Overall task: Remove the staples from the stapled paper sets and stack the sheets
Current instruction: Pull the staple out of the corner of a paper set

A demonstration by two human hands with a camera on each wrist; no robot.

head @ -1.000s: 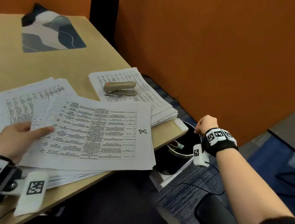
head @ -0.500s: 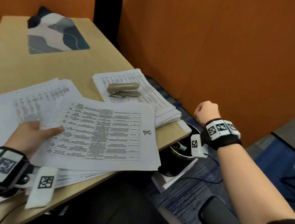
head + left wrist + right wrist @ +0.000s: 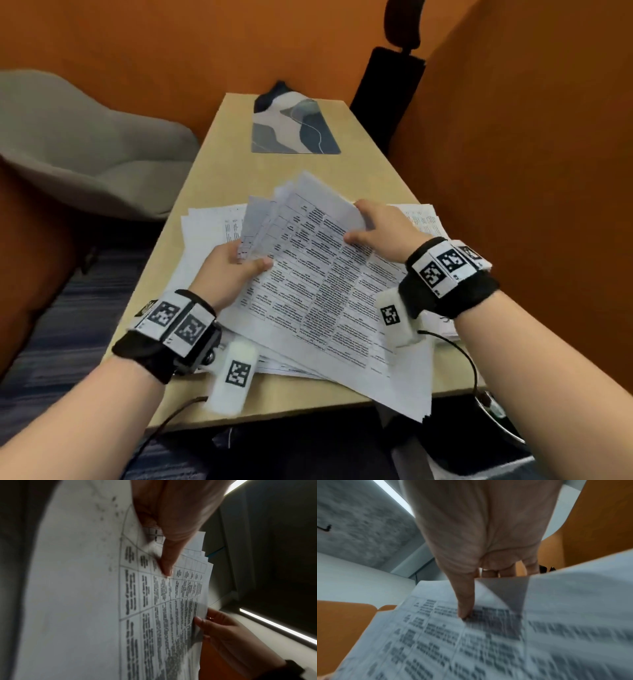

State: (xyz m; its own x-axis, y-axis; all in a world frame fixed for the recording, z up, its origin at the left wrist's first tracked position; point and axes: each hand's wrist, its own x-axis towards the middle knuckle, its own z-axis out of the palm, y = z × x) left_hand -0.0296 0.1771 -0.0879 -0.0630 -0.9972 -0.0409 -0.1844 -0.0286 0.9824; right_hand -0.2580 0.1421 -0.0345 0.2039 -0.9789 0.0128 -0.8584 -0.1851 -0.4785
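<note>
A set of printed sheets (image 3: 318, 284) is lifted at its far end above the desk, its pages fanned apart at the top. My left hand (image 3: 236, 267) pinches its left edge, thumb on the printed face (image 3: 164, 561). My right hand (image 3: 380, 226) grips the far right corner, thumb on top (image 3: 465, 601) and fingers behind. More printed sheets (image 3: 209, 226) lie spread beneath on the left. Another paper pile (image 3: 424, 219) lies to the right, mostly hidden by my right hand. The stapler is hidden.
A patterned mat (image 3: 291, 130) lies at the far end of the wooden desk (image 3: 212, 164). A grey chair (image 3: 85, 137) stands to the left, a black chair (image 3: 387, 85) beyond the desk. Orange partitions (image 3: 531, 154) close the right and back. A bin rim (image 3: 496, 414) shows lower right.
My right hand came up from beside the bin to the desk and took hold of the sheets' far corner. Both hands have raised the set, and the view swung left.
</note>
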